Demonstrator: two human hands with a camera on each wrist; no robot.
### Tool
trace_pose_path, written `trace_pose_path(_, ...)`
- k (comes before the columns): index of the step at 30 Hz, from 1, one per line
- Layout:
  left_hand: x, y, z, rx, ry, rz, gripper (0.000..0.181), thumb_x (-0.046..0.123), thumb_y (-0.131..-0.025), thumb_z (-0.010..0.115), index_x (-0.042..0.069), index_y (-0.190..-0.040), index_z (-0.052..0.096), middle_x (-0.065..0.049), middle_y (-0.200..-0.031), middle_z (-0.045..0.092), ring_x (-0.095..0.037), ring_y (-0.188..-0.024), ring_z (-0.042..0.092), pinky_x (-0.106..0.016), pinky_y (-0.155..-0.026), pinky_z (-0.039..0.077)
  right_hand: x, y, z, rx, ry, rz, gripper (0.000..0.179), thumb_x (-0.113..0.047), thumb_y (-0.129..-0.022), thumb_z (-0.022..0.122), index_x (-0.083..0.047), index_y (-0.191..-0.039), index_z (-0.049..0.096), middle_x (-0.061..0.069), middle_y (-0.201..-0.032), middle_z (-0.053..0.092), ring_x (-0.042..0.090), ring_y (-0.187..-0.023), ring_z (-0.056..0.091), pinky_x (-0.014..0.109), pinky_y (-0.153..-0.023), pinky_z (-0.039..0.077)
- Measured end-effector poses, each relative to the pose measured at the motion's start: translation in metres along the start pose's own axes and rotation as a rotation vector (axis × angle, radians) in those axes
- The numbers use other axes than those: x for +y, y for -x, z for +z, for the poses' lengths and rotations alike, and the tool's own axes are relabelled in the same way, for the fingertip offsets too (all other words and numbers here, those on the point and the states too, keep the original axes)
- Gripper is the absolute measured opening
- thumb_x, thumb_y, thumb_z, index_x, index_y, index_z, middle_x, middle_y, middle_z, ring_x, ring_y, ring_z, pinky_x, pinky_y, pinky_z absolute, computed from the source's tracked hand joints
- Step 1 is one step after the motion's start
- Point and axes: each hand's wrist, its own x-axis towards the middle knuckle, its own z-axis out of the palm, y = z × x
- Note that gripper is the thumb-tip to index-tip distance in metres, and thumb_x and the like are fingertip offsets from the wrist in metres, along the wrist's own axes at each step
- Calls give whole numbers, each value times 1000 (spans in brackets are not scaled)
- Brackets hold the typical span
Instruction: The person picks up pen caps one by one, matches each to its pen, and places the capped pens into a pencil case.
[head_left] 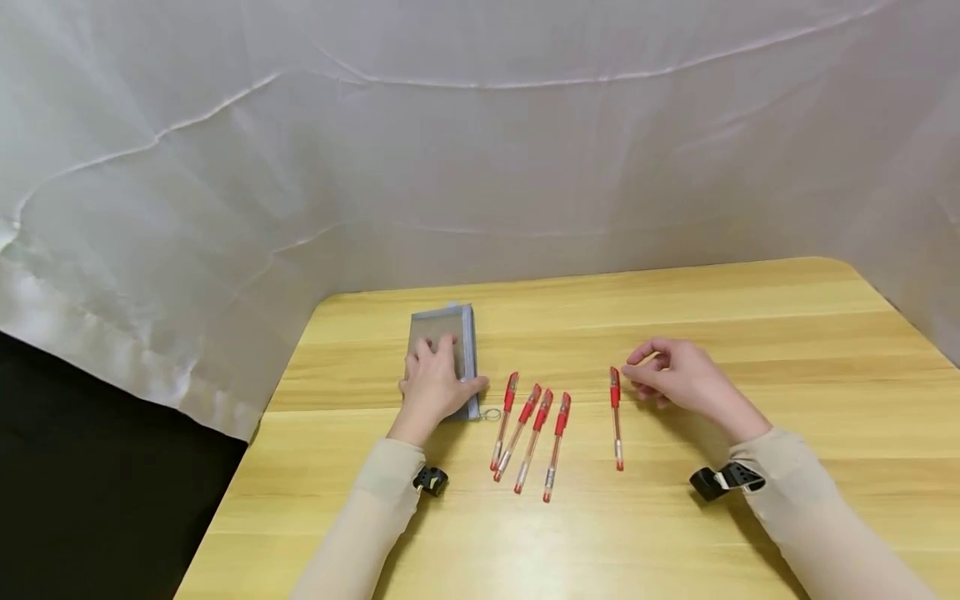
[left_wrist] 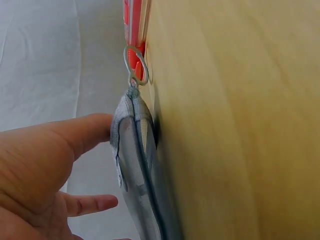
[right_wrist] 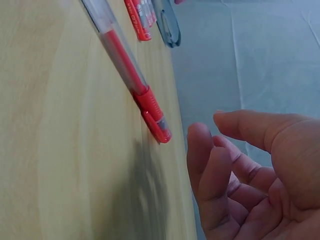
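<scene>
A grey zip pouch [head_left: 467, 350] with a see-through panel lies at the table's left. On top of it rests my left hand [head_left: 435, 383], fingers spread and thumb out over its right edge. In the left wrist view the thumb touches the pouch's zipped corner [left_wrist: 131, 112], close to a metal ring [left_wrist: 136, 65]. A lone red capped pen [head_left: 616, 417] lies to the right. Beside its cap hovers my right hand [head_left: 675, 375], fingers loosely bent and holding nothing. The right wrist view shows a gap between the fingertips [right_wrist: 200, 135] and that pen's cap [right_wrist: 157, 125].
Between pouch and lone pen, several more red pens [head_left: 532, 433] lie roughly side by side, caps pointing away. The wooden table [head_left: 750, 308] ends at a pale cloth backdrop [head_left: 525, 167]. A dark area [head_left: 90, 467] lies beyond the left edge.
</scene>
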Motion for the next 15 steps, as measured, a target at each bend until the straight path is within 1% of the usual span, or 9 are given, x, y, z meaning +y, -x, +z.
trace_pose_path(4, 0, -1, -3, -33, 33, -8, 91, 46, -85, 91, 20, -159, 44, -26, -159, 35, -50, -142, 42, -76, -104, 44, -1, 3, -3, 5, 0, 5, 36, -29, -105, 71, 1, -124, 63, 9, -90, 76, 16, -76, 72, 33, -61, 60)
trace_pose_path(8, 0, -3, -8, -69, 64, -15, 91, 46, -87, 89, 19, -160, 42, -29, -161, 31, -53, -144, 38, -78, -106, 44, -1, 7, -5, 5, 14, -2, 36, -30, -106, 71, 0, -124, 63, 9, -91, 77, 17, -76, 72, 33, -61, 61)
trace_pose_path(13, -5, -3, -17, -96, 53, -3, 92, 48, -88, 87, 16, -161, 40, -35, -156, 38, -53, -138, 44, -72, -103, 51, -8, 11, -2, -2, 8, -27, 35, -31, -105, 72, -1, -123, 65, 10, -91, 77, 18, -76, 73, 35, -62, 63)
trace_pose_path(15, -7, -3, -20, -108, 51, 1, 92, 48, -89, 86, 15, -162, 40, -36, -155, 39, -53, -137, 45, -71, -103, 52, -12, 12, -1, -6, 1, -36, 35, -30, -104, 72, -2, -123, 66, 11, -91, 77, 20, -76, 74, 36, -62, 63)
